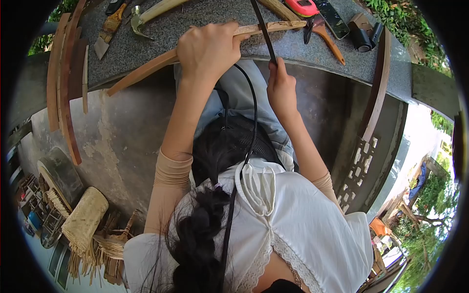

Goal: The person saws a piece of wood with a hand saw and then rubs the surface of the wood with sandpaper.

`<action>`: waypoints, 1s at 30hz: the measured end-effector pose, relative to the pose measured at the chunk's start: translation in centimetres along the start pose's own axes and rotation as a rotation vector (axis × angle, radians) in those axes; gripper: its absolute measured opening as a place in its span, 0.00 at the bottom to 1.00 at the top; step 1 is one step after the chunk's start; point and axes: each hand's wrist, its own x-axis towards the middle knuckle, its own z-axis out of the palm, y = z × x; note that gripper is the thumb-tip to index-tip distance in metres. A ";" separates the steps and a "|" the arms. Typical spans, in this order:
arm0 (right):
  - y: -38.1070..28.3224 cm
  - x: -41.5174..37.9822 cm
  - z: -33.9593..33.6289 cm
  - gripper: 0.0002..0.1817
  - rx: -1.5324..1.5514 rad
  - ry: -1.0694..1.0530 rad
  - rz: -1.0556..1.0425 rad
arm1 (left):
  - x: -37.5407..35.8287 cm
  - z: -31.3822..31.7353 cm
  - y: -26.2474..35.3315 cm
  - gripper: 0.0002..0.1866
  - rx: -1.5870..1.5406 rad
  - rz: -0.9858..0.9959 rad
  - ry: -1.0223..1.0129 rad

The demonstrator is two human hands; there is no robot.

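Note:
My left hand (210, 49) is closed round a long wooden strip (151, 67) at the near edge of the grey stone table (161, 36). The strip slants from lower left to upper right, and its right end is rough and paler. My right hand (282, 88) grips the lower end of a dark flat bar (265, 31), its fingers wrapped round it. The bar stands across the strip near that pale end, to the right of my left hand. Whether the two touch is hard to tell.
A hammer (138, 22) and a scraper (108, 31) lie on the table's left. On the right are a red tape measure (301, 7), a phone (333, 19), a brush (330, 40) and a black device (362, 40). Wooden strips (62, 83) overhang the left edge.

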 end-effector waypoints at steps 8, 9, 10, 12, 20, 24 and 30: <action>3.7 -4.7 -0.9 0.04 0.026 -0.070 0.092 | 0.0 0.5 -0.1 0.13 0.018 -0.042 -0.039; 1.6 -2.2 -1.0 0.04 0.035 -0.059 0.056 | -0.2 0.5 0.1 0.13 0.015 -0.038 -0.048; 0.1 -0.5 -0.9 0.05 0.044 -0.050 0.016 | -0.1 0.2 0.2 0.13 0.011 -0.044 -0.057; -0.7 0.5 -0.5 0.05 0.051 -0.057 0.033 | -0.1 0.0 0.0 0.14 0.014 -0.052 -0.059; 2.9 -3.1 -0.8 0.07 0.072 -0.063 0.030 | 0.1 -0.1 -0.2 0.11 -0.004 -0.006 -0.006; -0.6 -0.4 -0.8 0.07 0.092 -0.083 0.058 | 0.2 -0.1 -0.3 0.11 -0.005 -0.031 0.014; 3.8 -5.9 -1.4 0.08 0.054 -0.115 0.124 | 1.0 0.3 -1.0 0.14 0.051 -0.042 -0.068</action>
